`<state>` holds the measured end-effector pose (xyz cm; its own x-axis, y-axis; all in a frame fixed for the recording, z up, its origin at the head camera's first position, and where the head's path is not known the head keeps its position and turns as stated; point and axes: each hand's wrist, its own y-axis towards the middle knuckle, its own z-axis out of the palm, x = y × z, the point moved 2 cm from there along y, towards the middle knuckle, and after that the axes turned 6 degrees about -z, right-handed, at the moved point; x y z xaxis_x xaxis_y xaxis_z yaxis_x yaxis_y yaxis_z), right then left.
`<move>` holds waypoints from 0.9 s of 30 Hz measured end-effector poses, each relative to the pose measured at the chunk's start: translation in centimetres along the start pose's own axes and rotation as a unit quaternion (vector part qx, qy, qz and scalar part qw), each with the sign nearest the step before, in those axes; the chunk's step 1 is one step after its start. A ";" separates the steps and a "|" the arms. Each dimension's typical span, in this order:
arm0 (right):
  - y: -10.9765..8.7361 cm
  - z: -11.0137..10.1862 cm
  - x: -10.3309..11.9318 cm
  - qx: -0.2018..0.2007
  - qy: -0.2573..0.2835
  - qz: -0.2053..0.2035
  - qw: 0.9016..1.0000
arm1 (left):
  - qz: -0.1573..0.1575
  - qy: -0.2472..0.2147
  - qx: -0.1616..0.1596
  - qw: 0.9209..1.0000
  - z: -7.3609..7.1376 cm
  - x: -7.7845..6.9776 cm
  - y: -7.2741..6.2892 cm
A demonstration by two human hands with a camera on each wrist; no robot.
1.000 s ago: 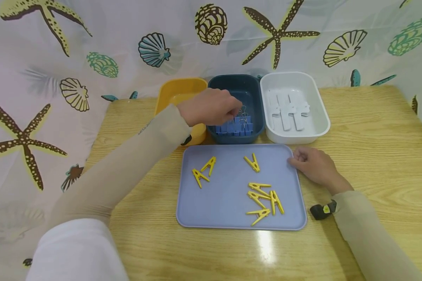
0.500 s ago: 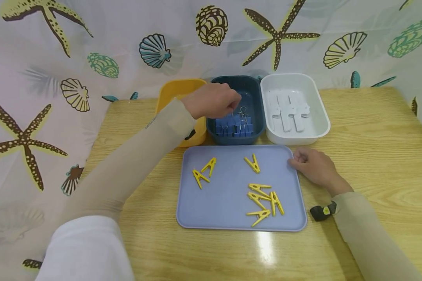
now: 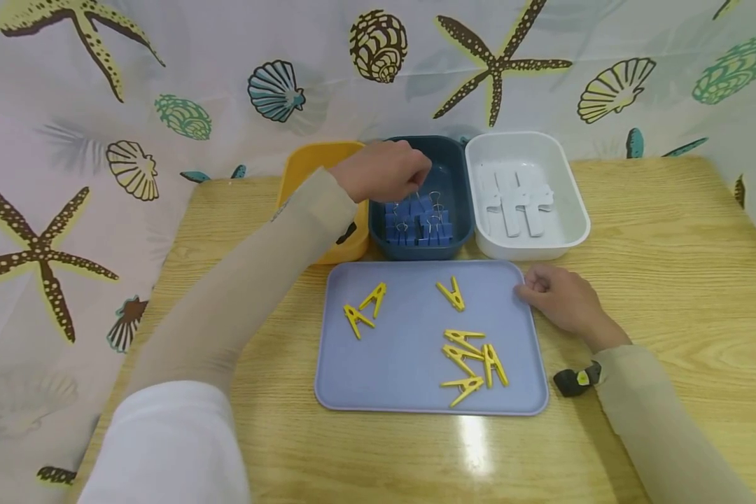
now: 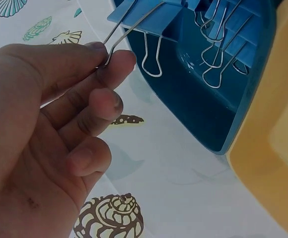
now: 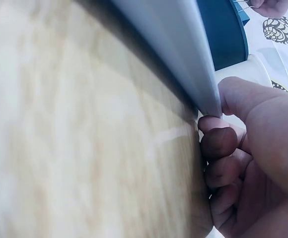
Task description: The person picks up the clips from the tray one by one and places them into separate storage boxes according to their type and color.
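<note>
In the left wrist view, thumb and index finger of my left hand (image 4: 59, 109) pinch a wire handle of a blue binder clip (image 4: 151, 19). This clip hangs over the dark teal bin (image 4: 188, 106), where several more blue binder clips (image 3: 418, 227) lie together at the near end. From the head view, the back of my left hand hides the pinched handle. My right hand (image 3: 563, 297) pinches the rim of the lavender tray (image 3: 384, 374) near its far right corner, thumb above and curled fingers beneath. On that tray lie several yellow clothespins (image 3: 458, 301).
Left of the teal bin stands a yellow bin (image 3: 309, 157), partly covered by my left forearm. A white bin (image 3: 567, 224) with several white clips (image 3: 516, 203) stands to its right. Behind the wooden table (image 3: 655, 224) hangs a seashell-print cloth (image 3: 334, 70).
My left hand has shifted slightly farther back over the teal bin, uncovering more of the blue clips inside. My right hand and the clothespins have stayed put.
</note>
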<state>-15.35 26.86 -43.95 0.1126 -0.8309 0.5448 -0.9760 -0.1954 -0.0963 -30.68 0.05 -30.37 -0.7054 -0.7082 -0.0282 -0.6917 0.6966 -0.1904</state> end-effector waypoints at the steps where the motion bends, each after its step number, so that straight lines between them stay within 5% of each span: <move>1: 0.0 0.0 0.0 0.001 0.001 0.000 1.000 | 0.000 -0.001 0.001 1.000 0.0 0.1 0.1; 27: 0.0 0.0 0.0 0.000 0.003 0.001 1.000 | -0.058 -0.006 0.022 0.998 0.1 1.9 4.0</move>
<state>-15.31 26.87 -43.94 0.1096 -0.8281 0.5497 -0.9761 -0.1942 -0.0979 -34.80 1.46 -31.28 -0.6185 -0.7857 -0.0150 -0.7612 0.6037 -0.2369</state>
